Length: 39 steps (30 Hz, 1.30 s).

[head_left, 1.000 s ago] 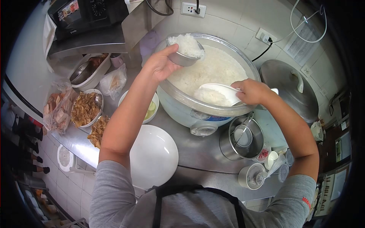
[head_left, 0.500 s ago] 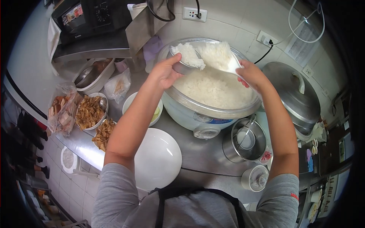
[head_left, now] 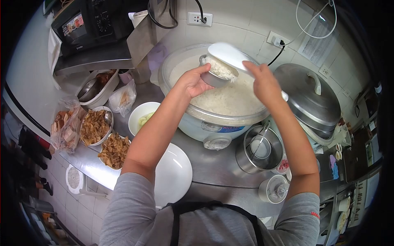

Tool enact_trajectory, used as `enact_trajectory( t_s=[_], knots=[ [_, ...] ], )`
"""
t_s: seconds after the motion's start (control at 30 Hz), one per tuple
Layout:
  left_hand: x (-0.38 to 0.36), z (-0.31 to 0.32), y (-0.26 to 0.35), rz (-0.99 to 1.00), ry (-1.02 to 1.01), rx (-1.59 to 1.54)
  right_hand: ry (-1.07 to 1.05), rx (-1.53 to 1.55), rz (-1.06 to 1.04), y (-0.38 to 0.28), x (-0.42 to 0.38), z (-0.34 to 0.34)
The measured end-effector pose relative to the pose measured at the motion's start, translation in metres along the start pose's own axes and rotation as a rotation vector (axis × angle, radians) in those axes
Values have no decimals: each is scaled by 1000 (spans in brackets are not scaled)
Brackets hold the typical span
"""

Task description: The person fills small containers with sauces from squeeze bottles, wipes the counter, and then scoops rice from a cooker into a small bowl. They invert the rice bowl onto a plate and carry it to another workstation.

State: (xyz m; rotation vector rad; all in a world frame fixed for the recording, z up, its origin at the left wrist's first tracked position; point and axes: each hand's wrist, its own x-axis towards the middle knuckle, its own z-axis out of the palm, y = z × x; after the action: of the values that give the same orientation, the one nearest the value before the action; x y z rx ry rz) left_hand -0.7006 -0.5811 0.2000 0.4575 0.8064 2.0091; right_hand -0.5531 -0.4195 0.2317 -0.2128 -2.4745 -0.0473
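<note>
Steel worktop [head_left: 213, 164]: my left hand [head_left: 192, 82] clasps the rice-filled cup [head_left: 216, 74], my right hand [head_left: 262, 82] pinching the paddle [head_left: 230, 55] flat atop it.

Paddle [head_left: 227, 54] was down in the rice pot [head_left: 213, 110] a second ago, scooping; then lifted loaded beside the cup [head_left: 214, 75]. Now right hand [head_left: 262, 82] has it flipped face-down on the cup's rice, top centre of frame. Left hand [head_left: 192, 82] and cup shifted right, over the pot's middle. Rice heap on the cup is flatter, no longer a loose mound.
</note>
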Motion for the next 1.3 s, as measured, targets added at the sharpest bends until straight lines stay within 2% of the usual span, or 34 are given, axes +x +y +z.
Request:
enact_trajectory(
  t_s=[0.1,0.23,0.33,0.43,0.53,0.63,0.73,0.83,0.87,0.97,1.03,1.1,1.13,1.23,1.3],
  knots=[
    [-4,2,4,-13,-31,21,-4,-97,-145,6,4,-18],
    [-8,2,4,5,-34,78,-20,-193,-198,7,-5,-12],
    [-6,-5,-3,30,-61,102,-152,-167,-124,6,1,-26],
    [-5,-6,-8,104,-61,121,-119,-59,-20,-5,12,-37],
    [0,-5,-11,143,-12,45,-162,-125,-44,-17,5,-29],
    [5,-4,-18,210,7,-23,-28,0,-40,-10,-6,-14],
    [6,5,-28,416,16,-106,-179,795,621,-15,-2,-22],
    [9,13,-39,553,85,-133,-321,1147,795,-24,-5,-7],
    [9,16,-43,569,138,-130,-302,1204,788,-31,-4,-5],
    [5,28,-56,608,264,-135,-195,1019,624,-48,2,0],
    [5,28,-60,615,294,-150,-96,751,405,-47,0,25],
    [3,26,-59,590,219,-130,-12,503,218,-62,-11,33],
    [2,24,-58,578,182,-122,-169,510,309,-79,-18,12],
    [-1,17,-54,535,132,-141,-123,531,144,-57,-15,8],
    [-3,15,-49,522,16,-86,-98,582,192,-40,5,-12]
  ],
)
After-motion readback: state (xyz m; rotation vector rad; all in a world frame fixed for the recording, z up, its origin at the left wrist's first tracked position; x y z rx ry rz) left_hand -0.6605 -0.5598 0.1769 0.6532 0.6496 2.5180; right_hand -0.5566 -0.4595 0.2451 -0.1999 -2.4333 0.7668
